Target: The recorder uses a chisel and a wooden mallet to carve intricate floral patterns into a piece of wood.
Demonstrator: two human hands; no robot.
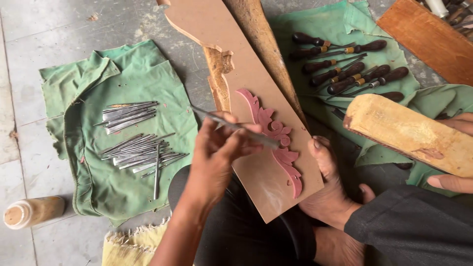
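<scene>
My left hand (pixel 217 152) grips a thin steel chisel (pixel 235 126) and holds it slanted over a pink carved scroll ornament (pixel 276 138). The ornament lies on a tan board (pixel 231 59) that rests across my lap. The chisel's tip sits at the ornament's middle curl. My right hand (pixel 456 152) holds a pale wooden mallet block (pixel 411 133) raised to the right of the board. My bare foot (pixel 330 182) presses against the board's right edge.
A green cloth (pixel 88 98) on the left carries several loose steel chisels (pixel 135 148). Dark-handled carving tools (pixel 350 71) lie on a second green cloth at the top right. A small bottle (pixel 32 212) stands at the lower left, a brown wooden board (pixel 423 34) at the top right.
</scene>
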